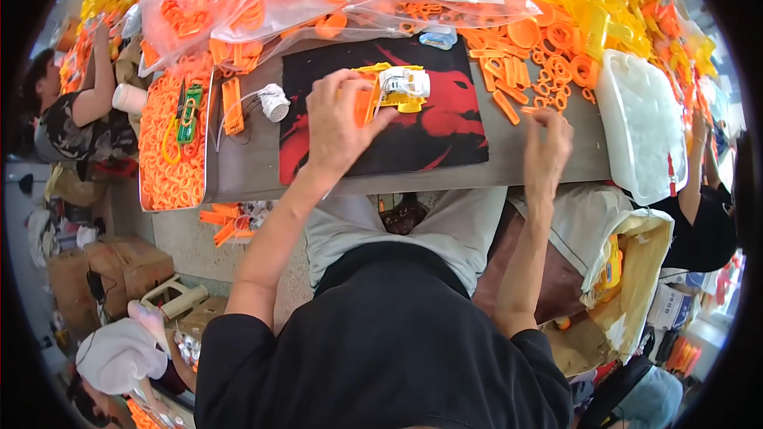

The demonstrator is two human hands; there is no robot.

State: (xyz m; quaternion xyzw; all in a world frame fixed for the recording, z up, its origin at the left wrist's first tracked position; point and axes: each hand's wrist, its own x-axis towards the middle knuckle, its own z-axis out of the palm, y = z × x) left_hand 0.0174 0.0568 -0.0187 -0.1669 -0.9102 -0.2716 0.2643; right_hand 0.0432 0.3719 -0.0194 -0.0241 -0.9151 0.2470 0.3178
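On black-and-red mat (429, 139): left hand (338, 123) grasping yellow toy vehicle (395, 87); right hand (547, 147) beside, fingertips pinching small orange part (531, 110).

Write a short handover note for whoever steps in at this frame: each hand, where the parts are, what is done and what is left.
Left hand: holds a partly built yellow toy vehicle with a white part on top, on the black and red mat.
Right hand: fingers on the table edge, at a small orange piece beside the loose orange parts; a firm grip cannot be told.
Done: body and white part joined.
Left: probably add orange pieces; tray of orange rings sits at left.
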